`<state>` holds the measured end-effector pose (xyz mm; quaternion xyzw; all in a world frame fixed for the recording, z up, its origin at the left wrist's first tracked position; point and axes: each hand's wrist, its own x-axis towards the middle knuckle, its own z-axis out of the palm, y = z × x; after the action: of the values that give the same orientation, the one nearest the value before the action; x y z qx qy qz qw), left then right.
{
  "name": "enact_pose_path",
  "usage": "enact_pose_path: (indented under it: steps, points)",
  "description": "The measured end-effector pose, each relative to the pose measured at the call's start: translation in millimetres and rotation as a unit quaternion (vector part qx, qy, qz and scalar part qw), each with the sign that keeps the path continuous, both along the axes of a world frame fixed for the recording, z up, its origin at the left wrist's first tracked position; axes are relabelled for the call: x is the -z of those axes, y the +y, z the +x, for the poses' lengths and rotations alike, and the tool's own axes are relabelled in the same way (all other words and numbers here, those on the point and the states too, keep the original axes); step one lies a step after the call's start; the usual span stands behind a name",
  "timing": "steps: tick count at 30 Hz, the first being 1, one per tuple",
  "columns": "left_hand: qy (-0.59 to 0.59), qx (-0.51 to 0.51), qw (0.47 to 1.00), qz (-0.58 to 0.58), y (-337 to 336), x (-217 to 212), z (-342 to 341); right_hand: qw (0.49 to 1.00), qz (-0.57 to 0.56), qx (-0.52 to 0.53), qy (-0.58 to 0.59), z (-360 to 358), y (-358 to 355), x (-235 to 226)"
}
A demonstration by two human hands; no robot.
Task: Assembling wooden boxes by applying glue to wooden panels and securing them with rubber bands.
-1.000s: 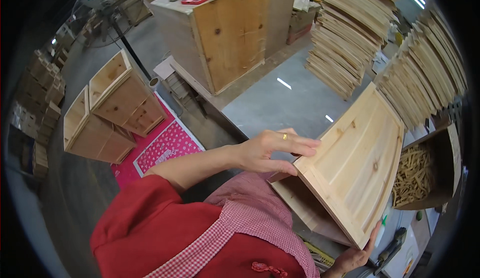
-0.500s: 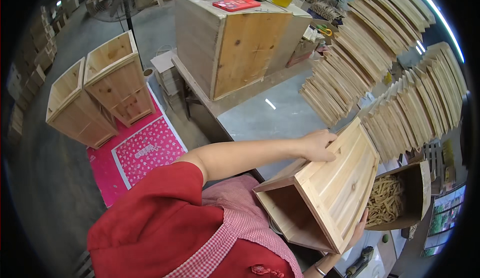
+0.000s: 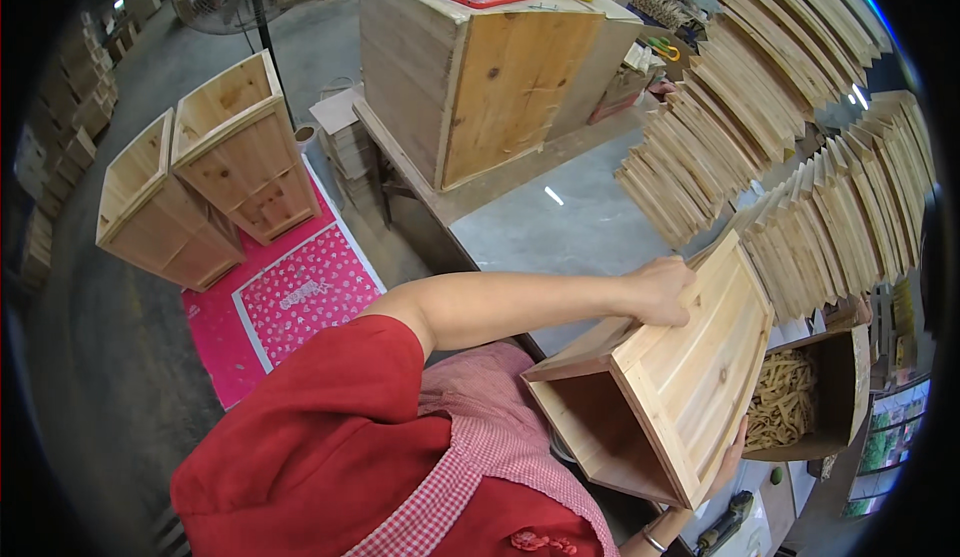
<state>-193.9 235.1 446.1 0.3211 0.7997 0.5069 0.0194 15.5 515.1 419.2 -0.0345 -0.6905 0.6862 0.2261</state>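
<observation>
A pale wooden box (image 3: 690, 367), open at its near end, lies tilted at the right of my lap and the table edge. My left hand (image 3: 662, 292) grips its upper left edge, fingers curled against the framed panel; the fingertips are partly hidden. From below, my right hand (image 3: 732, 457) supports the panel's right edge, its fingers lying along the side and its palm hidden behind the box. A bracelet circles my right wrist. The box's dark inside shows through the near opening.
Two open wooden boxes (image 3: 230, 147) stand on a pink mat (image 3: 300, 292) at left. Beyond the table (image 3: 530, 227) rises a large wooden cabinet (image 3: 520, 87). Tall stacks of wooden panels (image 3: 740, 107) stand at right, near a carton (image 3: 845, 387) of wood strips (image 3: 783, 397). A power tool (image 3: 727, 522) lies below.
The whole view has shifted slightly. Both hands keep their hold on the wooden box, and my left hand's fingers look more curled at its edge.
</observation>
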Motion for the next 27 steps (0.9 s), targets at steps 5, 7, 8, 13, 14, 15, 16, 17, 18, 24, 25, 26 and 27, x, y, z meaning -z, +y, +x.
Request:
enact_pose_path:
  steps: [5, 7, 8, 13, 14, 15, 16, 17, 18, 24, 25, 26, 27]
  points:
    - [-0.006, 0.013, 1.0, -0.02, -2.8, -8.2, 3.8, 0.996, 0.086, 0.035, -0.004, 2.3, 8.6, 2.7]
    - [-0.008, 0.012, 0.999, -0.028, -5.3, -12.3, 7.7, 0.995, 0.078, 0.049, -0.028, 5.3, 4.5, -4.4]
    - [-0.015, 0.008, 1.0, -0.012, -5.5, -12.9, 10.6, 0.996, 0.072, 0.041, -0.03, 4.5, 4.0, -5.5]
    - [-0.037, 0.024, 0.999, -0.003, -6.8, -13.3, 13.3, 0.985, 0.159, 0.066, -0.019, 8.3, -3.2, -13.4]
    - [-0.03, 0.02, 0.999, -0.002, -4.0, -12.1, 12.6, 0.973, 0.21, 0.091, 0.003, 9.9, -1.1, -12.9]
    - [-0.024, 0.02, 1.0, -0.001, -1.6, -10.4, 11.8, 0.973, 0.209, 0.1, -0.005, 7.1, 8.1, -6.4]
    - [-0.038, 0.031, 0.999, 0.011, 1.4, -8.9, 8.6, 0.976, 0.178, 0.129, -0.005, 3.9, 23.4, 8.4]
    - [-0.056, 0.052, 0.997, 0.023, 4.7, -5.0, 5.3, 0.975, 0.148, 0.166, -0.008, 8.6, 37.4, 23.7]
    - [-0.045, 0.074, 0.996, 0.022, 6.7, 15.9, -6.7, 0.971, 0.155, 0.177, -0.035, 7.1, 41.4, 28.3]
    - [-0.136, 0.034, 0.99, 0.016, -15.3, -30.6, 13.4, 0.896, 0.325, 0.272, -0.131, -51.8, 113.3, 76.2]
    - [-0.157, 0.026, 0.987, 0.018, -8.2, -34.1, 13.0, 0.864, 0.366, 0.291, -0.186, -54.5, 133.7, 80.5]
    - [-0.158, 0.055, 0.986, 0.012, -0.5, -35.9, 11.0, 0.832, 0.402, 0.298, -0.239, -58.8, 150.3, 84.9]
    - [-0.159, 0.052, 0.986, 0.007, 2.7, -39.9, 11.1, 0.828, 0.395, 0.313, -0.245, -64.6, 160.9, 83.6]
